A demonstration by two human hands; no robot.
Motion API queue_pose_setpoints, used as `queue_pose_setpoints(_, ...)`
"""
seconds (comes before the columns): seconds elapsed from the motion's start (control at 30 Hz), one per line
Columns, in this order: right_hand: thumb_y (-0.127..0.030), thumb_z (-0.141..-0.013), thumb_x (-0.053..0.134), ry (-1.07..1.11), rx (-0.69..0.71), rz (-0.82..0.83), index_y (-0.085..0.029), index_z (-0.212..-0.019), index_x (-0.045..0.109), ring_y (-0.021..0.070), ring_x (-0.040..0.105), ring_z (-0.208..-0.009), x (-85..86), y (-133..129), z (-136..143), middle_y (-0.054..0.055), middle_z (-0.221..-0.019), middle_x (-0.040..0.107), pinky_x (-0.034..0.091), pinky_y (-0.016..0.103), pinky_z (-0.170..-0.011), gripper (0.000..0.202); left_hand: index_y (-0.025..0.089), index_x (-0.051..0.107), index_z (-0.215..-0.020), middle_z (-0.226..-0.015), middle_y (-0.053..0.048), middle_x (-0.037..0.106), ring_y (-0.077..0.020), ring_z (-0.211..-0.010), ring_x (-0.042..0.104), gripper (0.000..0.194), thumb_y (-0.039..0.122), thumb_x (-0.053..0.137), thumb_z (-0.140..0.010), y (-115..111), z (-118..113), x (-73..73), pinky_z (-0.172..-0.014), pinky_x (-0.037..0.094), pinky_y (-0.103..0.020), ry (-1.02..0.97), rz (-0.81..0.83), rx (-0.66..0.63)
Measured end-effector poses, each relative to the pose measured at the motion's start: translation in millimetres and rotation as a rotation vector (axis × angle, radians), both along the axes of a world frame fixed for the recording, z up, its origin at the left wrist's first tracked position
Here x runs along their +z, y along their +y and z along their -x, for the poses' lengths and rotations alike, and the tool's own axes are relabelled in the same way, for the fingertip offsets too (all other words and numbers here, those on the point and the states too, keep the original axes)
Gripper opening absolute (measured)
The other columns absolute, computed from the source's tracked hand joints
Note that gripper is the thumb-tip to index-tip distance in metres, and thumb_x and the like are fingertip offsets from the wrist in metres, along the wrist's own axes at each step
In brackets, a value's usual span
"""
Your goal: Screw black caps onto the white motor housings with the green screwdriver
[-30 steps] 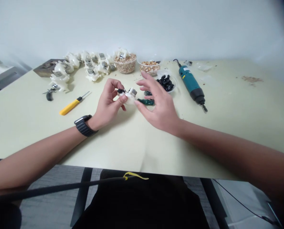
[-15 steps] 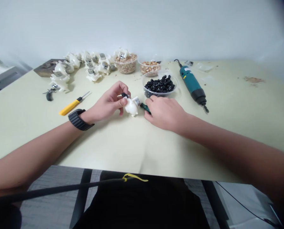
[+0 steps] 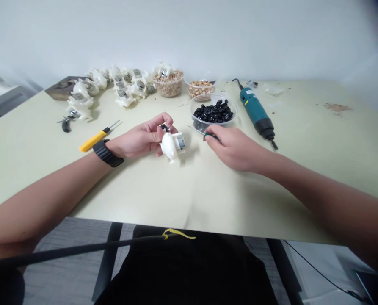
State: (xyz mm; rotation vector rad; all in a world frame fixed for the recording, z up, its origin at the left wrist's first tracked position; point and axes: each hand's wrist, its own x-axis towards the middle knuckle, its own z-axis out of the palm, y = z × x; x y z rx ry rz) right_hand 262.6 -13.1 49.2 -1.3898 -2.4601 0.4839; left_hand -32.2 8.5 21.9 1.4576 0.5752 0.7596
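Note:
My left hand (image 3: 147, 134) is closed on a white plastic part (image 3: 169, 146) with a silvery motor-like cylinder (image 3: 180, 142) facing right. A small black piece (image 3: 164, 127) shows between thumb and fingers at the part's upper left. To the right, my right hand (image 3: 228, 146) grips the dark green handle of a thin-shafted tool (image 3: 211, 136), its shaft pointing left toward the part without touching it. Just behind that tool stands a clear bowl of black pieces (image 3: 213, 113).
A yellow-handled screwdriver (image 3: 95, 140) and black-handled cutters (image 3: 67, 124) lie at the left. Several white assemblies (image 3: 81, 98) stand behind them. Tubs of brown bits (image 3: 169, 87) and screws (image 3: 200, 90) are at the back; a green power screwdriver (image 3: 255, 111) lies right.
My right hand and the green-handled tool have moved right, away from the white part. The white part has turned in my left hand, showing more of its cylinder.

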Motion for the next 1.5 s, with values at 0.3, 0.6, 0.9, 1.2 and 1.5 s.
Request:
queue_pose_setpoints(0.3,-0.044,-0.109,0.052,0.125,0.134,-0.307,-0.020,-0.101,0.067,0.0153,0.040,-0.059,-20.4,-12.5,-1.1,-0.002,-0.065,0.051,0.027,0.031,-0.063,0.030,0.027,0.062,-0.110,-0.104,-0.003,0.071,-0.0131,-0.065,0.063,0.045,0.047,0.093,-0.085,-8.3,-6.8,-5.3,-0.054,0.058,-0.027,0.045,0.091,-0.086)
queue_pose_setpoints(0.6,-0.043,-0.110,0.053,0.257,0.267,-0.276,-0.020,-0.091,0.059,0.0123,0.038,-0.058,-31.7,-6.7,-1.1,-0.003,-0.066,0.049,0.026,0.029,-0.061,0.030,0.023,0.060,-0.112,-0.107,-0.002,0.069,-0.0103,-0.073,0.063,0.039,0.040,0.088,-0.092,-16.9,-10.4,-3.8,-0.065,0.057,-0.021,-0.052,0.208,-0.162)
queue_pose_setpoints(0.9,-0.042,-0.110,0.053,0.318,0.292,-0.186,-0.020,-0.090,0.058,0.0118,0.042,-0.060,-31.7,-6.8,-0.8,-0.003,-0.067,0.052,0.028,0.029,-0.062,0.030,0.023,0.062,-0.112,-0.107,-0.002,0.069,-0.0101,-0.072,0.063,0.035,0.037,0.087,-0.093,-16.8,-10.3,-4.5,-0.066,0.057,-0.021,-0.061,0.221,-0.170)
queue_pose_setpoints(1.2,-0.043,-0.109,0.053,0.355,0.309,-0.089,-0.019,-0.087,0.060,0.0108,0.043,-0.057,-29.3,-6.1,-1.5,-0.004,-0.065,0.051,0.027,0.030,-0.061,0.033,0.023,0.064,-0.112,-0.107,-0.002,0.070,-0.0106,-0.074,0.064,0.037,0.037,0.090,-0.090,-15.9,-10.0,-5.7,-0.069,0.058,-0.022,-0.051,0.216,-0.161)
queue_pose_setpoints(1.5,-0.042,-0.110,0.054,0.369,0.324,-0.052,-0.019,-0.083,0.059,0.0114,0.045,-0.059,-26.3,-7.7,-2.1,-0.004,-0.065,0.052,0.028,0.030,-0.062,0.035,0.022,0.064,-0.112,-0.109,-0.004,0.073,-0.0100,-0.070,0.063,0.038,0.039,0.090,-0.090,-16.1,-10.7,-6.1,-0.066,0.056,-0.022,-0.046,0.208,-0.160)
